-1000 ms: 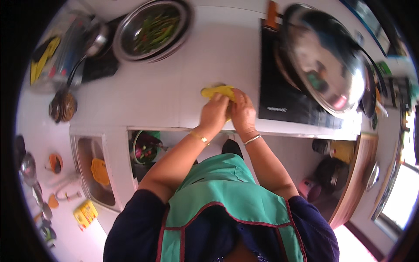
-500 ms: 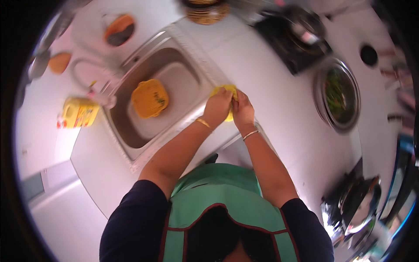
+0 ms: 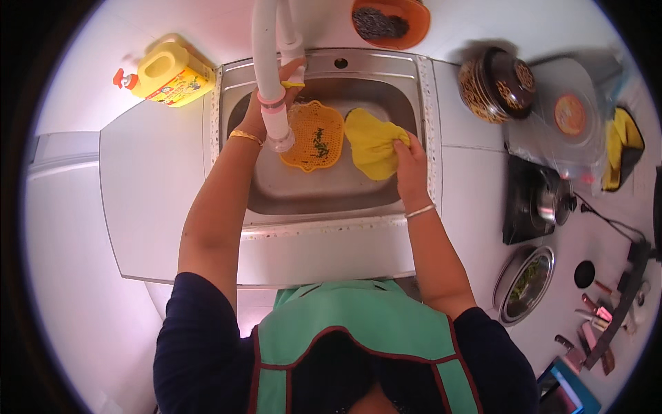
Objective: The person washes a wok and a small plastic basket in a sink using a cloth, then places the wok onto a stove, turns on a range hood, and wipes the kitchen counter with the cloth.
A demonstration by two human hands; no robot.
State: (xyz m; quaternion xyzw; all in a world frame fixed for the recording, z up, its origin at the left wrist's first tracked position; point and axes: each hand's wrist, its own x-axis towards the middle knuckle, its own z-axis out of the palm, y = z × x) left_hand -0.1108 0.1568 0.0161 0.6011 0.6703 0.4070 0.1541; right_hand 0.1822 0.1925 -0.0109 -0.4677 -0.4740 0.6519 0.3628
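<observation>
your right hand (image 3: pixel 412 162) pinches the yellow cloth (image 3: pixel 372 146) over the sink (image 3: pixel 324 192), upper centre, at its right corner, a sound hold on something probably light and limp; your left hand's (image 3: pixel 256 113) grip, partly behind the faucet (image 3: pixel 266 55), is unclear.

Green apron (image 3: pixel 365 310), maroon piping (image 3: pixel 336 328); dark navy sleeves (image 3: pixel 196 338); gold bracelet (image 3: pixel 247 136) left, silver bangle (image 3: pixel 420 211) right.

- Soft, bright light looks pinkish.
- A shadow falls beside the yellow bottle (image 3: pixel 174 77).
- The counter (image 3: pixel 152 207) bows at its left edge.
- Corners are black.
</observation>
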